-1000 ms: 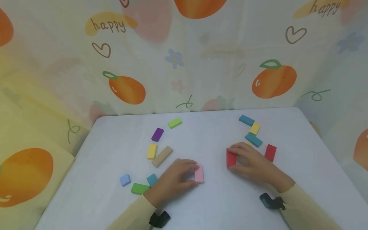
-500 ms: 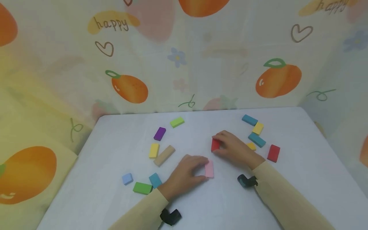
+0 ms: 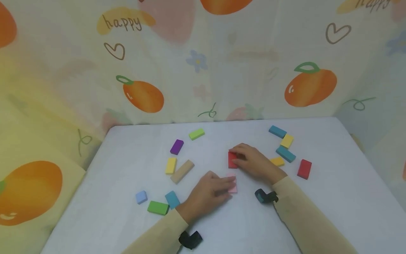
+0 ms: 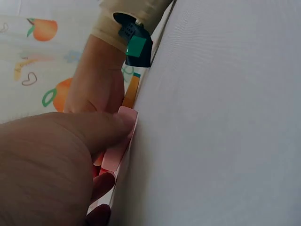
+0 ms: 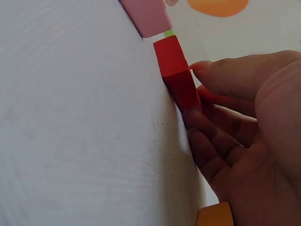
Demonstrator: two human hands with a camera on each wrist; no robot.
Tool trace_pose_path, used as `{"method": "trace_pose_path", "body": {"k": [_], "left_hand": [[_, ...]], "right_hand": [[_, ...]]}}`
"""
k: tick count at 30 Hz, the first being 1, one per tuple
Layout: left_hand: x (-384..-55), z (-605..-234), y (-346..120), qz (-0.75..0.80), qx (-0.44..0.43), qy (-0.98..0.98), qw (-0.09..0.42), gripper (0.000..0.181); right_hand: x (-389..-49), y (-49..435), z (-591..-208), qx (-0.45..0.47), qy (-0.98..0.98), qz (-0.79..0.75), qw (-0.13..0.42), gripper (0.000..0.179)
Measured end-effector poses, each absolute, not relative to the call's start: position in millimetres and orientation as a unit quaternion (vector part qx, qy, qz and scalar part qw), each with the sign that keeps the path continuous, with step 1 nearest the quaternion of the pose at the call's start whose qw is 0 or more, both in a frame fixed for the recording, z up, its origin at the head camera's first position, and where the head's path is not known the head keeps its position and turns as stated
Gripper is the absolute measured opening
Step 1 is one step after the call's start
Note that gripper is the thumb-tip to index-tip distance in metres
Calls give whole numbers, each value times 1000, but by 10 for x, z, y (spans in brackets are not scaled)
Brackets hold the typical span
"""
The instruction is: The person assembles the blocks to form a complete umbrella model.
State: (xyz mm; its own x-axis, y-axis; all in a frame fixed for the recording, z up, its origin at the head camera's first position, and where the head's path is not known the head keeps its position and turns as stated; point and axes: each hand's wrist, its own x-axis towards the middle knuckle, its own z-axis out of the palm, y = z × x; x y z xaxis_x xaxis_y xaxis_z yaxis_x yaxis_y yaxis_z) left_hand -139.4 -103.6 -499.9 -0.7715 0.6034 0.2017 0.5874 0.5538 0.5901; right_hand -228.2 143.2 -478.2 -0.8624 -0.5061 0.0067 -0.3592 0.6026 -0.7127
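Note:
My left hand (image 3: 210,190) touches a pink block (image 3: 233,188); its fingers lie across the block and partly cover it in the head view. In the left wrist view the thumb overlaps the side of the same pink block (image 4: 115,157). My right hand (image 3: 250,158) holds a red block (image 3: 232,162), index finger at the far end and thumb at the right side. Thumb and fingers meet the red block (image 5: 176,70) in the right wrist view too. Both blocks rest on the table, roughly in line, with a small gap between them.
Left of the hands lie a wooden block (image 3: 182,171), yellow block (image 3: 171,165), purple block (image 3: 177,146), lime block (image 3: 196,134), green block (image 3: 158,207) and several blue ones. Another red block (image 3: 304,169) and blue and yellow blocks lie right. A patterned cloth (image 3: 177,88) stands behind the table.
The right hand has slid the red block leftward, to just beyond the pink one. The pink block has shifted a little right, and the left fingers have moved from its ends to lie across it.

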Motion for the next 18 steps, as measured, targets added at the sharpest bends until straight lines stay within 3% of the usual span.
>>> {"method": "trace_pose_path", "body": {"k": [18], "left_hand": [[-1350, -4915, -1038, 309, 345, 886, 6, 43]], "right_hand": [[-2209, 1361, -4680, -265, 892, -342, 135, 43]]}}
